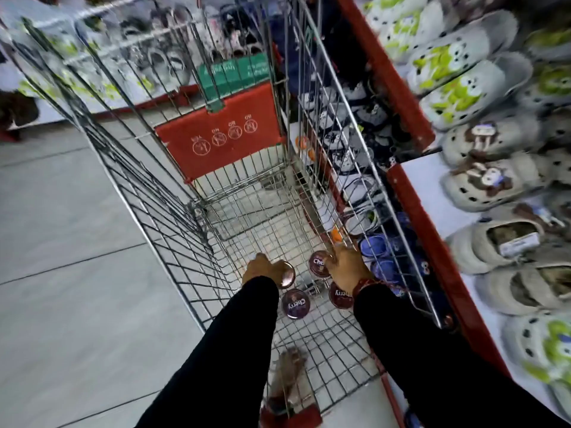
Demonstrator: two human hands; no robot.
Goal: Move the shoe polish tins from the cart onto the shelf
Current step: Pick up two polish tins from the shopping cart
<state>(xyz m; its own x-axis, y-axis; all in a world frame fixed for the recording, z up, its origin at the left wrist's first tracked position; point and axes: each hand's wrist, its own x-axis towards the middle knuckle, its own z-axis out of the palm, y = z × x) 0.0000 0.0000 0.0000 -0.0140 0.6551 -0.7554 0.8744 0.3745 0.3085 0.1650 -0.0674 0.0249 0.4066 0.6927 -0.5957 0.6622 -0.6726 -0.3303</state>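
Both my arms in black sleeves reach down into a wire shopping cart (173,168). My left hand (262,270) grips a round tin (287,274) tilted on its edge, shiny side showing. My right hand (347,268) has its fingers on a purple "Cherry" tin (318,263) lying flat on the cart floor. Two more purple tins lie flat nearer to me: one (295,304) between my forearms, another (339,295) partly under my right wrist. The white shelf (432,193) with its red edge runs along the cart's right side.
Rows of grey clogs with green or brown characters (482,177) fill the shelf at right. A lower tier with dark and blue shoes (380,245) shows through the cart's right wall. The cart's red child-seat flap (222,134) stands at its far end. Grey tiled floor (77,242) lies to the left.
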